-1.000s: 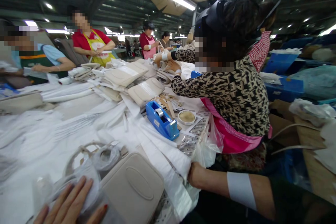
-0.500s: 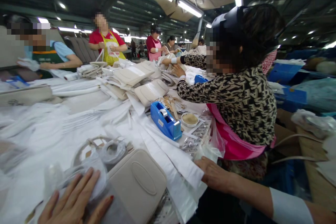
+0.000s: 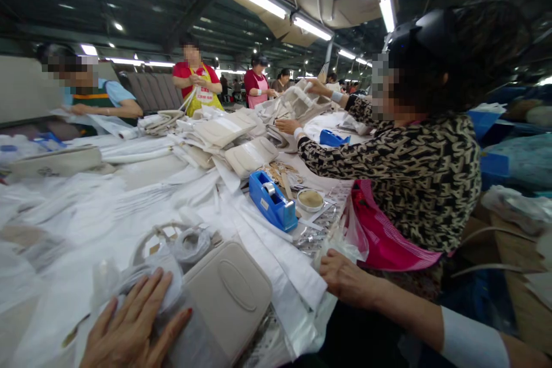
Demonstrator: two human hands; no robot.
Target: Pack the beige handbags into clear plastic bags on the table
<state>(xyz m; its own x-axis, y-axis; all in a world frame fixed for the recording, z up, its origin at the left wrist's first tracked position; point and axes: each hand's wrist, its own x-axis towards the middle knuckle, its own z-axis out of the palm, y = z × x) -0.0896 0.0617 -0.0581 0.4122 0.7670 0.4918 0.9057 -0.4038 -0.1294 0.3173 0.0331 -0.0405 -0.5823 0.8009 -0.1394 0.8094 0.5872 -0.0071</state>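
My left hand lies flat, fingers spread, on a beige handbag and the clouded plastic wrapped around its strap. The bag has an oval raised mark on its front and rests on the table near me. At the table's near edge my right hand is closed, its curled fingers at the corner of a folded white plastic bag. The fingertips are partly hidden.
A blue tape dispenser stands beyond the handbag, beside a round tin and loose beige tags. More beige bags are piled behind. A co-worker in a patterned top reaches over the table at right.
The view has shifted slightly. My hands keep much the same hold. The co-worker at right has lifted a hand with beige material higher over the pile.
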